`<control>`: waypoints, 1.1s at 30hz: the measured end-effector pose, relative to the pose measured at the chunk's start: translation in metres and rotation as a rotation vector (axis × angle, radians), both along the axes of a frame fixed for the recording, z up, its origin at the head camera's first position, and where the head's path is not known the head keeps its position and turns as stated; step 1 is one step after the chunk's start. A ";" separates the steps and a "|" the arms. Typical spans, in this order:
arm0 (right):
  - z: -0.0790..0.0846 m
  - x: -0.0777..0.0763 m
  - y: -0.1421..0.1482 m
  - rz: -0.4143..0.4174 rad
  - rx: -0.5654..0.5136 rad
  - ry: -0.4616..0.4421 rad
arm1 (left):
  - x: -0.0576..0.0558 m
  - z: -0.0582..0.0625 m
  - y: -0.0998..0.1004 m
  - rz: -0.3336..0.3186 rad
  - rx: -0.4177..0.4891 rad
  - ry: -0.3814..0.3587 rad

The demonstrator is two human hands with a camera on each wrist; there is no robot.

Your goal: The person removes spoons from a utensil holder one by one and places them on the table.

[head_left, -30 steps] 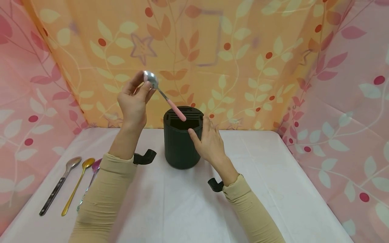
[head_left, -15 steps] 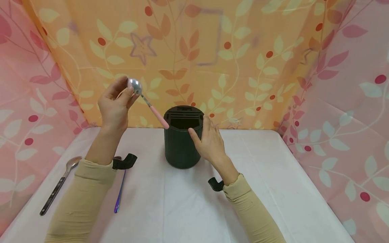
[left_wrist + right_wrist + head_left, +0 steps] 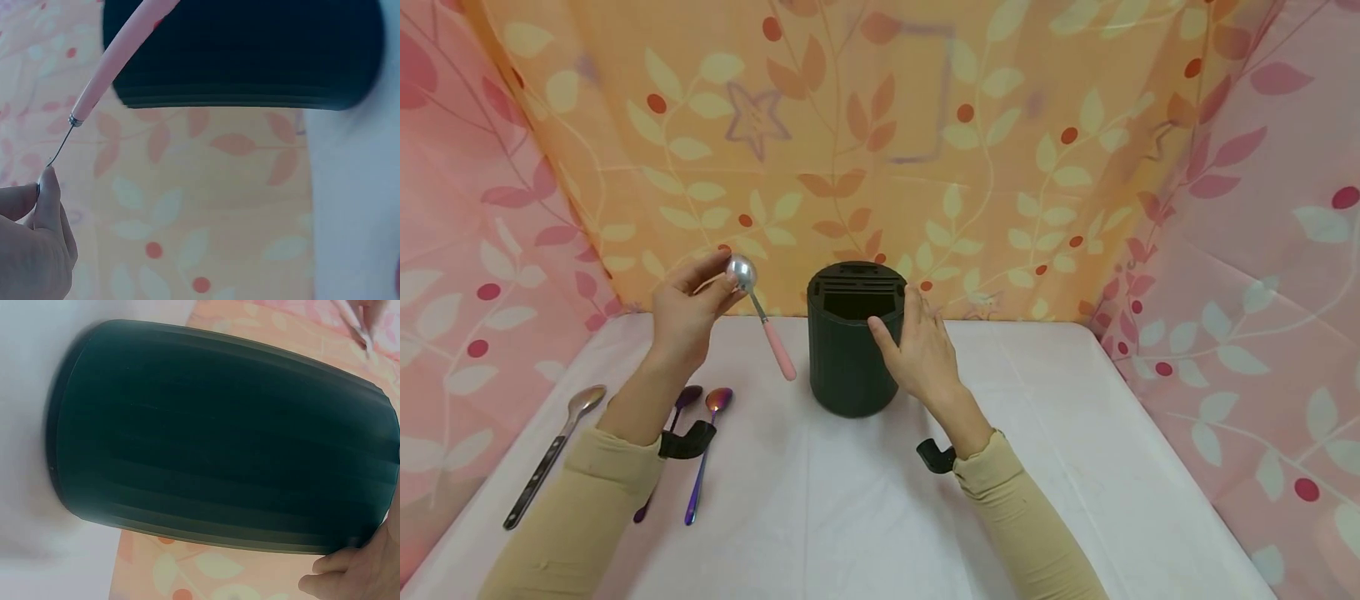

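Note:
My left hand (image 3: 688, 312) pinches a spoon by its silver bowl (image 3: 742, 273), left of the dark green utensil holder (image 3: 853, 367). The spoon's pink handle (image 3: 777, 348) slants down to the right, apart from the holder's side. In the left wrist view the thumb and fingers (image 3: 44, 212) meet at the bowl, mostly hidden there. My right hand (image 3: 921, 350) rests against the holder's right side, fingers extended and thumb at the front rim. In the right wrist view, its fingertips (image 3: 328, 575) touch the holder's upper wall. The holder stands upright, with a wide opening and slots on top.
A black-handled spoon (image 3: 546, 462) lies at the left of the white-covered table (image 3: 1037, 500). A dark purple spoon (image 3: 688, 396) and a rainbow-coloured spoon (image 3: 718, 400) lie nearer the holder, partly behind the left wrist's black camera mount (image 3: 688, 440). Patterned cloth (image 3: 1000, 192) stands behind.
My left hand has carried the spoon left and down, from its handle tip over the holder's opening to beside the holder. The handle hangs more steeply. The right hand has stayed at the holder.

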State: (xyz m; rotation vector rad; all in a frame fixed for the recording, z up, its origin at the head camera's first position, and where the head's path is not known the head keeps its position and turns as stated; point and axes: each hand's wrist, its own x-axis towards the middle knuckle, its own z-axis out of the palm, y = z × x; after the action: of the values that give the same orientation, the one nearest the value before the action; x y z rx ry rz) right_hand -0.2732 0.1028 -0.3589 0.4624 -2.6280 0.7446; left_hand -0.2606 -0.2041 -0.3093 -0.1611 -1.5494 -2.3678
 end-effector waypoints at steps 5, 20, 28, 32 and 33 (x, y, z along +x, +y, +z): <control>-0.001 -0.001 -0.001 0.000 0.002 0.001 | 0.004 -0.027 0.000 -0.024 -0.113 -0.046; -0.001 0.001 0.000 0.003 0.001 -0.004 | 0.019 -0.089 -0.005 -0.132 -0.451 -0.258; -0.001 0.001 0.001 -0.002 0.000 -0.003 | 0.024 -0.106 -0.008 -0.217 -0.577 -0.327; -0.001 0.000 0.002 0.005 -0.006 0.001 | 0.025 -0.114 -0.007 -0.248 -0.649 -0.342; -0.001 0.000 0.002 0.004 -0.007 0.000 | 0.025 -0.116 -0.006 -0.254 -0.662 -0.344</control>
State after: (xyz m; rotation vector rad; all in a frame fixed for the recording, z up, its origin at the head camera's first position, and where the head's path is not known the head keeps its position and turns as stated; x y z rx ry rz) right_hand -0.2729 0.1043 -0.3599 0.4664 -2.6244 0.7547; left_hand -0.2359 -0.2104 -0.4254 -0.0983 -2.5774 -2.0274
